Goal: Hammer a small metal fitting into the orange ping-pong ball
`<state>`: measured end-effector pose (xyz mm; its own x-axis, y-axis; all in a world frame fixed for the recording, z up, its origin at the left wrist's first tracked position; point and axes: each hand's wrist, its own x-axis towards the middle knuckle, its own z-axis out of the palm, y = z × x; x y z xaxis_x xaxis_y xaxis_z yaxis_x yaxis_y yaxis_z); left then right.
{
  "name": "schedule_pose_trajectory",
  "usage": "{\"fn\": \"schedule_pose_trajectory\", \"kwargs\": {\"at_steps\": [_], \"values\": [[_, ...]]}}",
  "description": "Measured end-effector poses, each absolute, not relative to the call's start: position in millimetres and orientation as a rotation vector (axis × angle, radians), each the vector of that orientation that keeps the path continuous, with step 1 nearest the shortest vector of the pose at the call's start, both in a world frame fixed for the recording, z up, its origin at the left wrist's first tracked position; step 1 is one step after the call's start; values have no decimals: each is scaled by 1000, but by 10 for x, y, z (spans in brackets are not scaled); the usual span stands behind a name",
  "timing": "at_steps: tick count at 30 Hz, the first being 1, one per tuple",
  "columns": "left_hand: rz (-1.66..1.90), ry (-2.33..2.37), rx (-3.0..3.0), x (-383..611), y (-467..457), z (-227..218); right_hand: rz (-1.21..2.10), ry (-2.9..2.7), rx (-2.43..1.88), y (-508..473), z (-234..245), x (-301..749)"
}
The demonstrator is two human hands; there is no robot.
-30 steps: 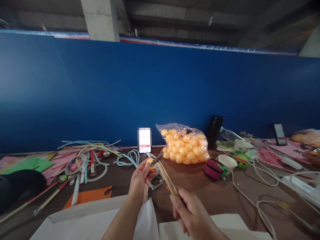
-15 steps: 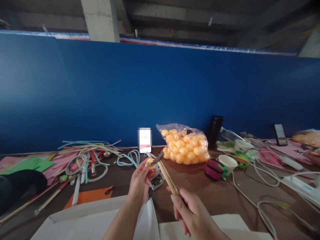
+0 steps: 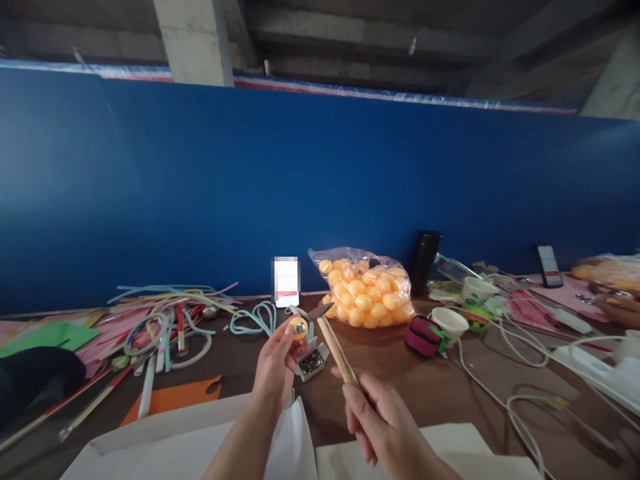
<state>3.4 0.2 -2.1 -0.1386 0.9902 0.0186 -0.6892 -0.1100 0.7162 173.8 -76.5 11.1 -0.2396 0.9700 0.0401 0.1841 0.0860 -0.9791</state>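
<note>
While right hand (image 3: 374,408) grips hammer (image 3: 340,357), phone (image 3: 287,299) text blurs.

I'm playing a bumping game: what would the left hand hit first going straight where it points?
Probably the hammer head, close beside the ball in the left hand; the picture makes depth hard to judge. The phone looks farther on.

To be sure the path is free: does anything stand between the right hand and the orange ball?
Only the hammer in the right hand; its head is near the orange ball in the left hand. The small box sits lower, on the table.
</note>
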Motion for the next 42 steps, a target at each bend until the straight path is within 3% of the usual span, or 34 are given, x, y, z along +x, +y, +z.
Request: {"fn": "schedule_pose_trajectory", "kwargs": {"at_steps": [42], "values": [[1605,717,619,51,-19,-17,1263,-1611,-1149,-781,101,1739]]}}
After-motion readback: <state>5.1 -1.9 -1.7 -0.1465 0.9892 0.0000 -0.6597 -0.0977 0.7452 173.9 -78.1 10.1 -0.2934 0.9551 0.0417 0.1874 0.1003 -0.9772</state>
